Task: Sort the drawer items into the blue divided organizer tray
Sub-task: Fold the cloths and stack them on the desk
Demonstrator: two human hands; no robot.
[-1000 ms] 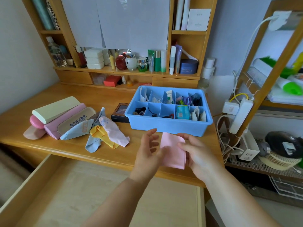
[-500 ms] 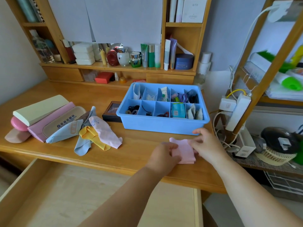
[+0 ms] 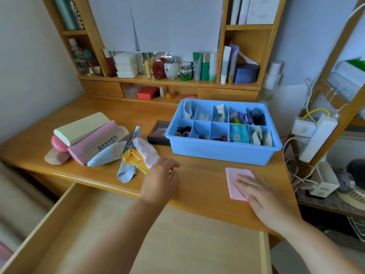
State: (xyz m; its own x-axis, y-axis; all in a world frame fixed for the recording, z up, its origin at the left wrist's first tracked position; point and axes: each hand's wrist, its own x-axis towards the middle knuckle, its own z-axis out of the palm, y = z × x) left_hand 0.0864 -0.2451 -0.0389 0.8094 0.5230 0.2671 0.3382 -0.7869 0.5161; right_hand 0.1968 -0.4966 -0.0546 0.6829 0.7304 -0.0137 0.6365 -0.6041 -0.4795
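The fingers (image 3: 244, 181) of the right hand (image 3: 262, 196) lie straight and flat on a folded pink cloth (image 3: 234, 179), pressing it on the wooden surface (image 3: 201, 175) just in front of the blue organizer tray (image 3: 221, 151). The left hand (image 3: 160, 180) has loosely curled fingers that hold nothing; its fingertips are at the edge of a pale pink cloth (image 3: 145, 150) in a pile with a yellow cloth (image 3: 132, 158) and light blue cloths (image 3: 126, 173). Beside the pile lie several glasses cases (image 3: 83, 131). Below the surface, the drawer (image 3: 158, 244) stands open.
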